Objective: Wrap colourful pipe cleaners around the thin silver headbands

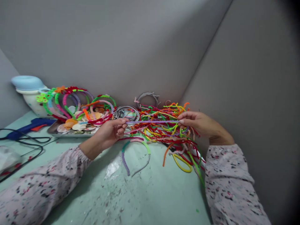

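A lilac pipe cleaner is stretched level between my two hands. Its left end is pinched by my left hand, thumb against fingers. My right hand grips the other end between thumb and fingertips. Behind and below the strand spreads a tangled pile of pipe cleaners in many colours. On the table in front lies a headband, partly wrapped in purple, teal, pink and green, with its right leg still bare grey.
Finished colourful headbands rest on a metal tray with shells and discs. Coils of wire stand beside it. At the left are a blue glue gun, its black cable and a white bottle with a blue lid. Grey panels rise behind.
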`<action>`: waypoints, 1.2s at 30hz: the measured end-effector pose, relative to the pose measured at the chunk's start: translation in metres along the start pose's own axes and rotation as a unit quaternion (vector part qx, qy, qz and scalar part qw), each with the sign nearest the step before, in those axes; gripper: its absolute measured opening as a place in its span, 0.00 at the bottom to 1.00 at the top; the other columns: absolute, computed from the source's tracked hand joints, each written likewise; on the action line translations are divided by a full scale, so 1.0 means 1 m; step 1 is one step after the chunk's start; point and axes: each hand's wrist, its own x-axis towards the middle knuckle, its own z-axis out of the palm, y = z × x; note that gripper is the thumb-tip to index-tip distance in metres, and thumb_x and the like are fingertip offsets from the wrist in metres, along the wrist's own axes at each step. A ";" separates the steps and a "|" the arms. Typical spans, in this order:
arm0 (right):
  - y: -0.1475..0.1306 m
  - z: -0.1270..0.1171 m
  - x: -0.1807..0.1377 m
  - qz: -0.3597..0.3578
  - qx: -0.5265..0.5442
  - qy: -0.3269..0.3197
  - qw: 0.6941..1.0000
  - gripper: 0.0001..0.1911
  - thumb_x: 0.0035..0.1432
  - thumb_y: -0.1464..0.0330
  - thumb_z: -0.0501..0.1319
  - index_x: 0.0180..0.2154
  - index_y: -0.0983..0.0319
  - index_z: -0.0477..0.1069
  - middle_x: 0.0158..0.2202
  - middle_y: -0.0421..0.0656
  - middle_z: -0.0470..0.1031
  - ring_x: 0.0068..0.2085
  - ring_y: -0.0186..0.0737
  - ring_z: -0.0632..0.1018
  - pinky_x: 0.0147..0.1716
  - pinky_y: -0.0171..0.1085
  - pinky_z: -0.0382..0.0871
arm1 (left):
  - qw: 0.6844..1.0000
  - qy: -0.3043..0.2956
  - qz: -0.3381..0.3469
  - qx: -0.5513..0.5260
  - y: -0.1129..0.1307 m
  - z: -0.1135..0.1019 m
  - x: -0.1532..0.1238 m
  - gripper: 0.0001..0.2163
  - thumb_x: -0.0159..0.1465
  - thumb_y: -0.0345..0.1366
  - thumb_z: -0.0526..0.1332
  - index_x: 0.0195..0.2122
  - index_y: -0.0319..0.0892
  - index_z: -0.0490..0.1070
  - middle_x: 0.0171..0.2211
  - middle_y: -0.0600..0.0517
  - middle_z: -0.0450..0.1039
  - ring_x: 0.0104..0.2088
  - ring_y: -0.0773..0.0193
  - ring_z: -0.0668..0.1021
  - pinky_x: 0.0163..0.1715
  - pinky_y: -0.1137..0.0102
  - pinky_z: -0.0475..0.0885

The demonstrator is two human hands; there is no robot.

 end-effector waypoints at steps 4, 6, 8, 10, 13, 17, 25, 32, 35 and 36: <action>-0.006 0.006 0.003 0.001 -0.018 0.039 0.999 0.14 0.47 0.59 0.65 0.35 0.60 0.69 0.26 0.40 0.72 0.24 0.33 0.70 0.22 0.34 0.61 | 1.000 -0.003 0.020 0.020 0.007 0.001 0.000 0.09 0.55 0.22 0.60 0.37 0.35 0.71 0.24 0.54 0.67 0.17 0.77 0.65 0.13 0.82 0.60; -0.008 0.007 0.004 -0.001 -0.038 0.049 0.998 0.12 0.48 0.59 0.64 0.33 0.59 0.69 0.26 0.40 0.72 0.24 0.34 0.69 0.22 0.35 0.60 | 0.998 0.011 0.037 0.042 0.010 0.002 0.000 0.09 0.55 0.21 0.61 0.37 0.36 0.71 0.25 0.53 0.69 0.18 0.77 0.67 0.14 0.82 0.61; -0.008 0.008 0.005 -0.003 -0.058 0.058 0.997 0.11 0.49 0.60 0.63 0.32 0.59 0.69 0.26 0.41 0.71 0.24 0.34 0.68 0.22 0.35 0.60 | 0.996 0.021 0.054 0.073 0.013 0.002 -0.001 0.08 0.55 0.22 0.61 0.36 0.36 0.72 0.25 0.52 0.71 0.19 0.75 0.69 0.15 0.82 0.62; -0.006 0.007 0.006 -0.011 -0.069 0.066 0.995 0.11 0.50 0.59 0.63 0.32 0.59 0.69 0.26 0.41 0.71 0.25 0.34 0.68 0.23 0.35 0.60 | 0.991 0.024 0.067 0.115 0.015 0.002 -0.002 0.08 0.55 0.23 0.62 0.36 0.36 0.72 0.26 0.50 0.72 0.19 0.75 0.70 0.16 0.82 0.64; -0.002 0.004 0.007 -0.025 -0.062 0.067 0.996 0.14 0.49 0.57 0.63 0.33 0.60 0.69 0.26 0.40 0.69 0.25 0.34 0.67 0.24 0.35 0.60 | 0.978 0.032 0.085 0.187 0.018 0.004 -0.004 0.07 0.54 0.25 0.64 0.35 0.37 0.72 0.26 0.49 0.74 0.19 0.74 0.70 0.17 0.81 0.65; 0.006 0.000 0.008 -0.024 -0.015 0.063 0.998 0.17 0.50 0.54 0.63 0.35 0.60 0.68 0.24 0.38 0.67 0.23 0.32 0.66 0.23 0.34 0.59 | 0.956 0.009 0.105 0.272 0.025 0.006 -0.007 0.06 0.54 0.27 0.66 0.34 0.38 0.74 0.24 0.50 0.74 0.18 0.73 0.71 0.17 0.80 0.65; 0.006 -0.001 0.010 -0.011 0.069 0.090 0.993 0.16 0.46 0.58 0.65 0.35 0.58 0.66 0.21 0.35 0.63 0.21 0.32 0.65 0.21 0.35 0.58 | 0.959 -0.017 0.055 0.278 0.024 0.014 -0.010 0.07 0.54 0.21 0.64 0.32 0.38 0.75 0.22 0.49 0.73 0.17 0.71 0.72 0.14 0.80 0.61; 0.002 -0.008 0.010 -0.017 0.088 0.109 0.990 0.15 0.46 0.60 0.66 0.34 0.57 0.65 0.21 0.36 0.61 0.21 0.33 0.64 0.21 0.34 0.57 | 0.964 -0.021 0.098 0.245 0.028 0.020 -0.020 0.08 0.53 0.25 0.66 0.35 0.39 0.74 0.25 0.50 0.75 0.20 0.69 0.75 0.20 0.76 0.69; 0.001 -0.008 0.010 -0.036 0.087 0.117 0.989 0.14 0.47 0.60 0.66 0.33 0.57 0.65 0.21 0.36 0.60 0.21 0.32 0.63 0.20 0.34 0.57 | 0.968 -0.029 0.126 0.213 0.029 0.021 -0.022 0.07 0.54 0.25 0.65 0.35 0.39 0.73 0.26 0.50 0.75 0.19 0.71 0.74 0.20 0.76 0.69; 0.000 -0.008 0.010 -0.041 0.085 0.116 0.989 0.13 0.47 0.60 0.66 0.33 0.57 0.65 0.22 0.36 0.60 0.21 0.31 0.62 0.20 0.34 0.57 | 0.970 -0.032 0.132 0.203 0.029 0.021 -0.022 0.07 0.54 0.25 0.65 0.35 0.38 0.73 0.26 0.50 0.75 0.19 0.71 0.73 0.20 0.77 0.69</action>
